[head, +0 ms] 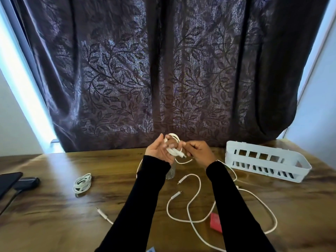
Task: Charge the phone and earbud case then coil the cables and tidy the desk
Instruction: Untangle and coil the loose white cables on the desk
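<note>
Above the far middle of the wooden desk (54, 206), my left hand (158, 151) holds a white cable coil (173, 145) wound around its fingers. My right hand (199, 151) pinches the loose end of that same cable beside the coil. A finished white coiled cable (82, 182) lies on the desk to the left. Two loose white cables (192, 200) sprawl between my arms and to the right. A dark phone (8, 182) lies at the left edge with a black charger block (27, 182) next to it. No earbud case is identifiable.
A white slotted plastic basket (269, 160) stands at the back right. A red card-like item (216, 222) lies near my right forearm. A small clear object (171, 172) sits under my left wrist. A dark leaf-patterned curtain (163, 70) hangs behind the desk.
</note>
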